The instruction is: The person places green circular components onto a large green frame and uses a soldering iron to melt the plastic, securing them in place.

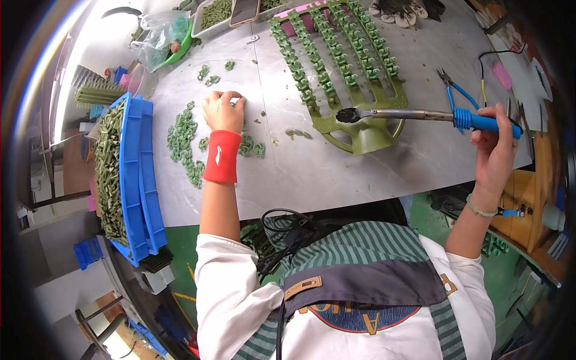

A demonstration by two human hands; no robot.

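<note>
My right hand [495,147] grips the blue handle of a soldering iron [414,114]. Its metal shaft points left, with the tip end at a black patch on an olive-green frame [367,139]. Long bars run away from that frame's rounded near end, lined with rows of small green clip-like pieces [344,66]. At the left, my left hand [223,111], above a red wristband, rests low over the table with its fingers curled together. Whatever lies between those fingertips is too small to make out. Loose green pieces [182,138] are heaped beside it, and a few lie farther off.
A blue crate [137,174] full of olive-green pieces stands at the table's left edge. Blue-handled pliers [451,90] lie right of the frame. A phone [245,11] rests on a tray at the back, near a green basin [180,54] with a plastic bag. Dark-and-white gloves [399,11] lie far right.
</note>
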